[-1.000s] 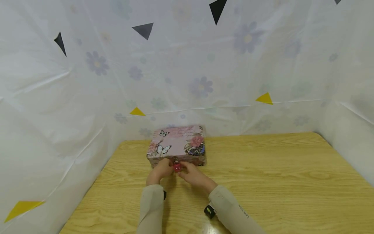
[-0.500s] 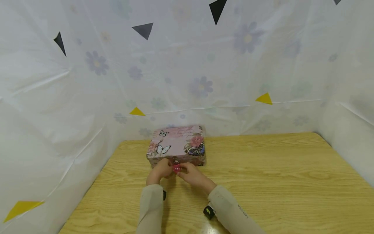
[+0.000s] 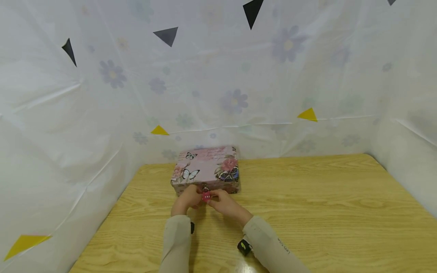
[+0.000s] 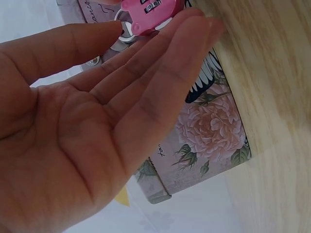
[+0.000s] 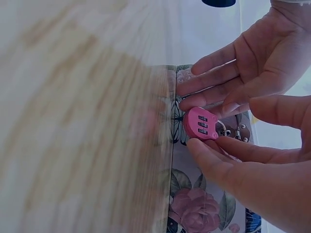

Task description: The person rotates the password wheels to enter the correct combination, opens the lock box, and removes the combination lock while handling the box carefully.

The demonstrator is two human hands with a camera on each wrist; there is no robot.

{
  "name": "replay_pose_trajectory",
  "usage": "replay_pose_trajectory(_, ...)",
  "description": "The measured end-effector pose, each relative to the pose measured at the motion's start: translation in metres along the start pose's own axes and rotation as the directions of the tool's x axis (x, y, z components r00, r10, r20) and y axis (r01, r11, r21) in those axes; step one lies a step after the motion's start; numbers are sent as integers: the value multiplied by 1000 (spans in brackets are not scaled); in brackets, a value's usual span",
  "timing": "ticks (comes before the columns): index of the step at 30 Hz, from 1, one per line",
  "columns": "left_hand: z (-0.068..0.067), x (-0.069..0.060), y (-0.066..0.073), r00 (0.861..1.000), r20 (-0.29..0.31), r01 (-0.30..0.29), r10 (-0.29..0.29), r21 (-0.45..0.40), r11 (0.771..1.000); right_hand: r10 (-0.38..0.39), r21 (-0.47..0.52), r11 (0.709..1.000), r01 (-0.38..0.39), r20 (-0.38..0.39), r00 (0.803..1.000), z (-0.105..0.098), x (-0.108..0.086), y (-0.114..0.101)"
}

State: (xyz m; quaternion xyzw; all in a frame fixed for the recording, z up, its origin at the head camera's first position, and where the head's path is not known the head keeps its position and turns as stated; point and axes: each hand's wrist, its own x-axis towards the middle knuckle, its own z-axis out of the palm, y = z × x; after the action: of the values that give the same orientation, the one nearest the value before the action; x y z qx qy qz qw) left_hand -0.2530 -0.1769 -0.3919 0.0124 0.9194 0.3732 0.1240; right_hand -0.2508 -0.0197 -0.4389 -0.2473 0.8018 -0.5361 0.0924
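A pink combination padlock [image 3: 206, 196] with number wheels hangs by its silver shackle from the clasp [image 5: 241, 132] on the front of a butterfly-and-rose patterned box [image 3: 205, 167]. My left hand [image 3: 189, 197] holds the padlock from the left. In the left wrist view the thumb tip lies by the shackle, and long, nearly straight fingers reach beside the pink body. My right hand [image 3: 226, 204] holds it from the right, with fingertips against its lower edge in the right wrist view. The box lid is down.
The box stands on a wood-grain table [image 3: 307, 204], near its back edge. A white flower-printed sheet [image 3: 218, 76] with black and yellow triangles surrounds the table at the back and sides. Black straps [image 3: 244, 247] show at the sleeves.
The padlock's face has tipped slightly, so its row of wheels shows more clearly from above. Both hands stay at the padlock with barely any movement. The box has not moved.
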Motion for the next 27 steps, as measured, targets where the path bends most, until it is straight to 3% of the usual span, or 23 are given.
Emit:
replay_pose_trajectory(9,-1,7,-4,1000,-2,-24,24,4,1000,10,125,992,-7,-22,1000,1,2,0)
replay_pose_trajectory(10,-1,11,-11,998,6,-63,63,-1,998,19,135,991,-15,-29,999,1,2,0)
replay_pose_trajectory(12,-2,11,-14,997,5,-77,77,21,997,40,163,986,-34,-37,999,3,2,0)
replay_pose_trajectory(16,-3,7,-11,997,-10,-80,81,52,995,88,217,973,-76,-48,995,6,3,-2)
replay_pose_trajectory(17,-3,3,-6,999,-22,-46,48,65,997,98,234,969,-83,-51,994,6,3,-2)
replay_pose_trajectory(23,-2,2,-4,997,-42,-61,63,49,997,144,276,955,-108,-113,983,6,3,-5)
replay_pose_trajectory(27,-1,1,-5,997,-48,-55,56,21,998,212,350,925,-145,-161,964,8,7,-4)
